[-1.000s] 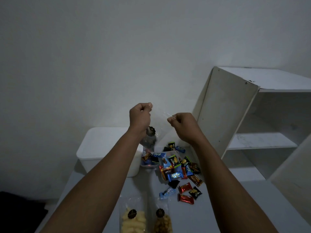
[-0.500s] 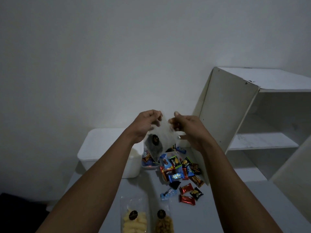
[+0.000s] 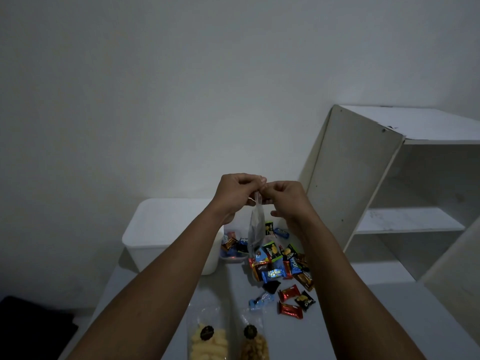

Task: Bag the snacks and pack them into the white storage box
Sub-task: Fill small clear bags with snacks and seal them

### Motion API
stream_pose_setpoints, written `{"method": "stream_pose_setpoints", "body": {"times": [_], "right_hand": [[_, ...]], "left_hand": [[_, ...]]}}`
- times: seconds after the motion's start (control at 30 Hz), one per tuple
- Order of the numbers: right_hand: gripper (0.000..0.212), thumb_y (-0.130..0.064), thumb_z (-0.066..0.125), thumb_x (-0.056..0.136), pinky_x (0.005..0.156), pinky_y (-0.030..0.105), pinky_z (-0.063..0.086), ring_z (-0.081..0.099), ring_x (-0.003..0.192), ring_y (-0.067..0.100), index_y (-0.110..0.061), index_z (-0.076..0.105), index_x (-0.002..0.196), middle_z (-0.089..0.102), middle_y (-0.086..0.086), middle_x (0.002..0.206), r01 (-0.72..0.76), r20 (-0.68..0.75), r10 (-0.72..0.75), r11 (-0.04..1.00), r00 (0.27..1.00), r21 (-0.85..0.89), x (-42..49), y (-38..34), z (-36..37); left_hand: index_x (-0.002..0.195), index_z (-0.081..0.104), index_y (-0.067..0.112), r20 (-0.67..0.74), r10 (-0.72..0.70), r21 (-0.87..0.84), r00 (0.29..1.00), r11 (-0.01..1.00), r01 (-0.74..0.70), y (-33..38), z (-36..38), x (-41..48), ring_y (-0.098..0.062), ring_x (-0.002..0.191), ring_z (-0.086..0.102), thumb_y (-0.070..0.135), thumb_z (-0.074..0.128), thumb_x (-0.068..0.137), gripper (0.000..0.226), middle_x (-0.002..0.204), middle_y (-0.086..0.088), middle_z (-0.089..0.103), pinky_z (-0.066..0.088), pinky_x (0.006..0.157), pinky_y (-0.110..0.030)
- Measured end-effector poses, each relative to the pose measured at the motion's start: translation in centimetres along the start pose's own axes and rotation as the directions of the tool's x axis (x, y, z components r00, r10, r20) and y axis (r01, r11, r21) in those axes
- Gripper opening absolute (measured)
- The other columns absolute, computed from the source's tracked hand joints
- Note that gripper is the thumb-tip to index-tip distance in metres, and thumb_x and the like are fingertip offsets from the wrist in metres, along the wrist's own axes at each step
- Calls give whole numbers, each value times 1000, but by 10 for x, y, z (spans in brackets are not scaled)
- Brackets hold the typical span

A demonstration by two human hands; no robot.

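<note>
Above the grey table (image 3: 363, 320), left hand (image 3: 233, 194) and right hand (image 3: 288, 199) pinch the top of a clear bag (image 3: 255, 227). Wrapped snacks (image 3: 281, 272), one blue reading "Kalpa", lie beneath, right of the white storage box (image 3: 161, 224); the wall (image 3: 181, 100) is bare.

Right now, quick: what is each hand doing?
Left hand: fingers curled, pinching the top of the clear bag.
Right hand: fingers curled, pinching the same bag's top.
</note>
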State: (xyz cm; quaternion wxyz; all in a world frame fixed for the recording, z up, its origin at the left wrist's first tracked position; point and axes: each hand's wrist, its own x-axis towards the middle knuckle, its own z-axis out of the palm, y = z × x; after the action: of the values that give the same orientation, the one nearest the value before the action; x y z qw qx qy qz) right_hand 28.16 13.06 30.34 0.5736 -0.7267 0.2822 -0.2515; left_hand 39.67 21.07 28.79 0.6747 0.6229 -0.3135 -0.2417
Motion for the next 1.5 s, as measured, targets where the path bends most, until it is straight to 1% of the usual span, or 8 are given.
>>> {"method": "stream_pose_setpoints", "body": {"times": [0.1, 0.37, 0.57, 0.73, 0.93, 1.13, 1.3, 1.5], "right_hand": [[19, -18, 63, 95, 70, 36, 49, 72, 76, 16, -7, 73, 83, 75, 7, 79, -18, -49, 19, 999, 999, 28, 3, 0, 3], [20, -9, 62, 93, 57, 25, 44, 69, 78, 20, -12, 69, 75, 71, 8, 79, -39, -154, 50, 996, 987, 76, 9, 4, 10], [19, -11, 63, 91, 62, 28, 46, 72, 89, 25, -13, 69, 73, 74, 11, 83, -70, -245, 106, 986, 964, 151, 16, 12, 7], [10, -15, 69, 89, 60, 27, 47, 70, 81, 19, -16, 74, 81, 75, 7, 84, -34, -170, 49, 995, 984, 95, 12, 15, 4], [11, -8, 64, 92, 60, 24, 47, 70, 83, 19, -9, 74, 98, 74, 7, 91, -62, -183, 86, 989, 979, 135, 11, 23, 0], [19, -1, 62, 90, 60, 24, 48, 69, 79, 16, -5, 72, 106, 74, 10, 94, -62, -156, 76, 994, 985, 94, 10, 30, -2], [23, -2, 62, 91, 63, 25, 50, 71, 88, 22, -6, 70, 112, 74, 13, 100, -69, -210, 94, 990, 973, 120, 12, 39, 3], [42, 5, 61, 86, 58, 31, 50, 68, 70, 20, -10, 61, 125, 73, 16, 88, -119, -30, 120, 992, 992, 43, 8, 36, -2]], "left_hand": [[104, 73, -2, -24, -31, -76, 999, 997, 29, 1, -1, 2, -36, 86, 72, 9, 69, 90, 18, 101, -18, 73, 61, 78, -49], [116, 67, 0, -6, -46, 61, 999, 997, 46, 1, -3, -4, -33, 89, 72, 0, 70, 87, 29, 100, -22, 71, 63, 70, -37], [83, 72, 10, 91, -124, 188, 988, 976, 105, -4, -1, -14, -23, 64, 67, -7, 68, 83, 18, 78, -15, 72, 61, 67, -32], [95, 75, 8, 47, -19, 229, 999, 973, 8, -11, 3, -13, -18, 65, 66, 1, 69, 87, 12, 81, -14, 73, 60, 64, -28], [100, 74, 7, 18, -60, 159, 998, 986, 57, -13, 10, -11, -16, 71, 67, -1, 67, 89, 16, 86, -8, 72, 59, 61, -28], [113, 70, -2, 17, -114, 115, 993, 987, 111, -18, 9, -11, -23, 75, 68, -4, 67, 88, 25, 98, -20, 71, 63, 66, -36], [115, 66, -4, 106, -147, 136, 983, 982, 132, -17, 6, -12, -24, 79, 69, -18, 67, 79, 39, 92, -15, 68, 62, 67, -33], [116, 66, -3, 41, -141, 130, 989, 982, 134, -23, 3, -12, -23, 79, 69, -16, 67, 80, 38, 91, -13, 69, 61, 68, -29]]}}
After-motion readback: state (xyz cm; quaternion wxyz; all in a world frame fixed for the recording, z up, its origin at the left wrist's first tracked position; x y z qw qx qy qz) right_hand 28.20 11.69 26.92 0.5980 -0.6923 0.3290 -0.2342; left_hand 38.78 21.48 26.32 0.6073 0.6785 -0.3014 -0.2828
